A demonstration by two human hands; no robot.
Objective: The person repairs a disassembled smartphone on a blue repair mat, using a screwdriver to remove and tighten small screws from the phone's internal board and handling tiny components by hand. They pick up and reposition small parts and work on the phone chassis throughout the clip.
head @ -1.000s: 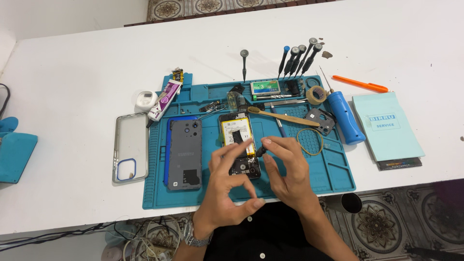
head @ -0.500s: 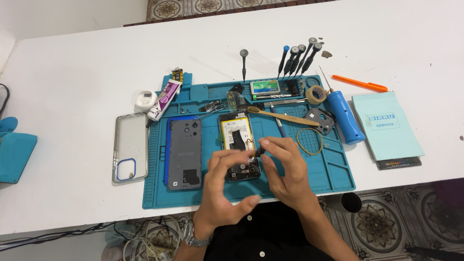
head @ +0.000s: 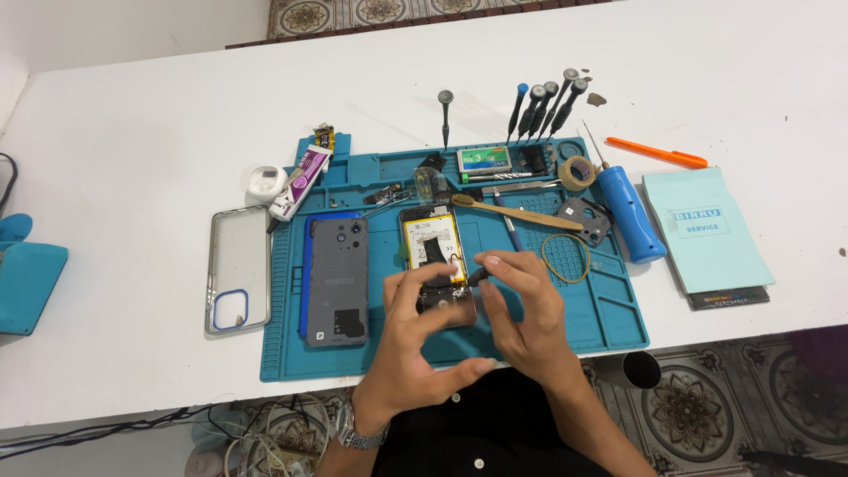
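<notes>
Hands, left hand [head: 415, 331] and right hand [head: 521, 314], curled over opened phone [head: 433, 256]

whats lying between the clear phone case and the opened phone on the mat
In the head view, a grey phone back cover with a blue edge lies between the clear case and the opened phone.
</notes>
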